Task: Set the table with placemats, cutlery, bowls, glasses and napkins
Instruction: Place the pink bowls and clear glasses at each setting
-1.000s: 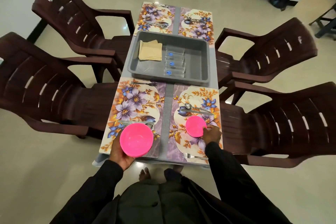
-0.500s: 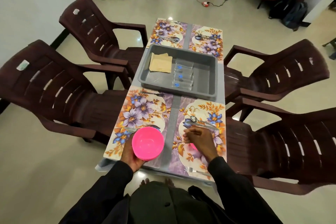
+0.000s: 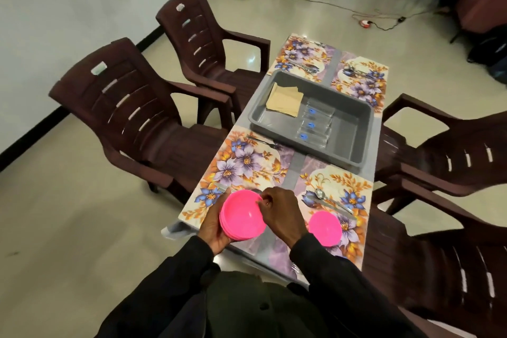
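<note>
Bowls are in hand: the left hand grips a stack of pink bowls from beneath while the right hand's fingers pinch its top rim; one placed bowl sits just right of them. Next, probably, the top bowl must be peeled off and set on the flowered placemat just beyond the fingers, its middle open, the desk edge close on the left, the grey tray well beyond.

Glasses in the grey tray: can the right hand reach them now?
Likely yes once freed: the right hand pinches the top rim of the pink bowl stack that the left hand holds. The grey tray is open-topped, and nothing covers the glasses.
</note>
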Demonstrator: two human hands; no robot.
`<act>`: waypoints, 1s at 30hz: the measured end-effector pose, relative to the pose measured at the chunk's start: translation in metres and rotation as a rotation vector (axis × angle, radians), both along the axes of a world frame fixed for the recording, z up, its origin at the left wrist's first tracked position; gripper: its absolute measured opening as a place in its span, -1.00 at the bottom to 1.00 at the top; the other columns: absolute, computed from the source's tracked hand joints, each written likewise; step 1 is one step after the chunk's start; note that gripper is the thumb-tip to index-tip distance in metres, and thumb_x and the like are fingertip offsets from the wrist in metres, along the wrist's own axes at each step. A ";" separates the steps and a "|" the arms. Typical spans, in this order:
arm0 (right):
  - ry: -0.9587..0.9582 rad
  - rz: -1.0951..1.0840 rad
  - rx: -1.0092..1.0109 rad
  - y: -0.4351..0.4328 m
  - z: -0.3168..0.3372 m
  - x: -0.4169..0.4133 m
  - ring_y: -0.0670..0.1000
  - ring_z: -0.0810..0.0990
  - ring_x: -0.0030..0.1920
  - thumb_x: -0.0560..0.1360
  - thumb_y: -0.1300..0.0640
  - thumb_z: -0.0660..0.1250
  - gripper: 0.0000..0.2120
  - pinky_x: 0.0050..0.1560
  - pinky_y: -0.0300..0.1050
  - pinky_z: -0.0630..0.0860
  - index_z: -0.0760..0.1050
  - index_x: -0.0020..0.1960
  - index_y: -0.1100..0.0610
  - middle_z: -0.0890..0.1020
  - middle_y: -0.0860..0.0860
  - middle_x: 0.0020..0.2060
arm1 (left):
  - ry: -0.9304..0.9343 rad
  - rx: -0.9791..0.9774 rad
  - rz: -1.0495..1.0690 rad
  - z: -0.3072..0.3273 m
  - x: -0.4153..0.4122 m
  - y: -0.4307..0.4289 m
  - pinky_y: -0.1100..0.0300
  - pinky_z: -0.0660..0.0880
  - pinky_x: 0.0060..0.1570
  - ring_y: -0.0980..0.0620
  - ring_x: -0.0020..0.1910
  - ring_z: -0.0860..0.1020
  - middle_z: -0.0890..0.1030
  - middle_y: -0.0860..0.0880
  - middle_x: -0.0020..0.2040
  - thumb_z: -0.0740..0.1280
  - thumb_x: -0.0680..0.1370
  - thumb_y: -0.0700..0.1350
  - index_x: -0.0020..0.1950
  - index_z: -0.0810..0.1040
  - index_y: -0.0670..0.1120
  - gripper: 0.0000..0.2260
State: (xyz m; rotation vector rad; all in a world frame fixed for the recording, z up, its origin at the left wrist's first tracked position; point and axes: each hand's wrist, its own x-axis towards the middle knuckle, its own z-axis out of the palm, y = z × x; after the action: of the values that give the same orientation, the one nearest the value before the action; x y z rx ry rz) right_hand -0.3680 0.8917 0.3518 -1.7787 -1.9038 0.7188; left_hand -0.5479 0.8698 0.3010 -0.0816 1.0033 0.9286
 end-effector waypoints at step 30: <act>0.308 -0.993 -0.381 0.149 -0.125 -0.020 0.10 0.70 -0.33 0.46 0.29 0.39 -0.87 -0.15 0.08 0.70 0.63 -0.25 0.23 0.69 0.13 -0.36 | 0.025 -0.010 -0.170 0.006 -0.166 0.168 -0.23 0.64 -0.08 -0.28 0.10 0.62 0.73 -0.21 0.02 0.31 0.63 0.14 0.20 0.63 -0.07 -0.67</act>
State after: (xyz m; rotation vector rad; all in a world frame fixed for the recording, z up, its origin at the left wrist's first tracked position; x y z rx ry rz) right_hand -0.3877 1.0403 0.2267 -2.3238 -0.5414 0.8964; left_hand -0.7137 1.0382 0.3068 0.0071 1.0212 0.7709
